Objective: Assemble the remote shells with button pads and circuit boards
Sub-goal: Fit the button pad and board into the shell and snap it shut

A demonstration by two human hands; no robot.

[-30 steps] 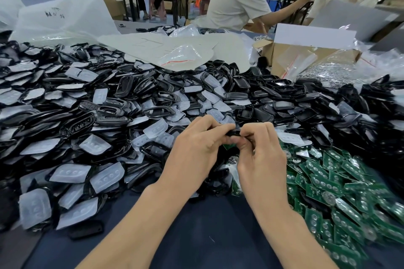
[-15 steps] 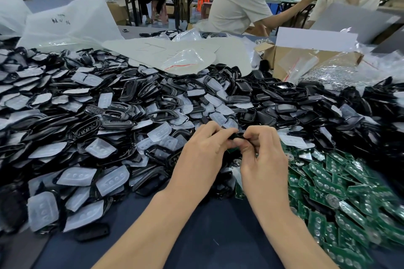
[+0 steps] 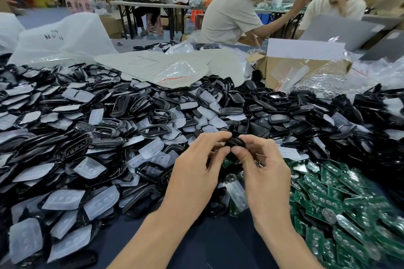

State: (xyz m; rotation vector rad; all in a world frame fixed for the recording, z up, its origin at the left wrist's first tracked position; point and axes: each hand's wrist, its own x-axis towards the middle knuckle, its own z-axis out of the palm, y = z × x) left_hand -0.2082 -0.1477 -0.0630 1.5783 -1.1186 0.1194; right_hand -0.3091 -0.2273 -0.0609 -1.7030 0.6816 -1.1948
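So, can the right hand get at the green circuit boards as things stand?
Probably yes: the circuit boards lie uncovered just beside the right hand, nothing between. But it and the left hand both pinch a black shell, so it must let go first.

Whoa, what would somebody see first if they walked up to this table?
The giant heap of black shells and milky button pads covering the left and middle of the table. At the lower right lies a bright green pile of circuit boards. In the middle, the left hand and right hand pinch one black shell between them.
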